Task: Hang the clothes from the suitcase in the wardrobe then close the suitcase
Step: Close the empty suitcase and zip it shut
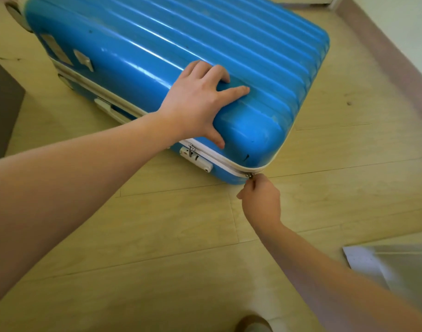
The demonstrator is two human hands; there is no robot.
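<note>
2 sets of fingers meet the suitcase [181, 32]: the right hand [260, 202] pinches the zipper pull [249, 175] at the near corner, and the left hand [195, 101] presses spread fingers [234, 91] on the ribbed lid. The blue suitcase lies flat, lid down, on the wooden floor [181, 224].

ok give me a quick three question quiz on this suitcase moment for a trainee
1. True or false: the left hand lies spread on the lid of the suitcase.
2. What does the right hand pinch? A) a hanger B) the zipper pull at the near corner C) a shirt
3. Fill in: the suitcase lies on the wooden ____.

Key: 1 true; 2 B; 3 floor.
</note>
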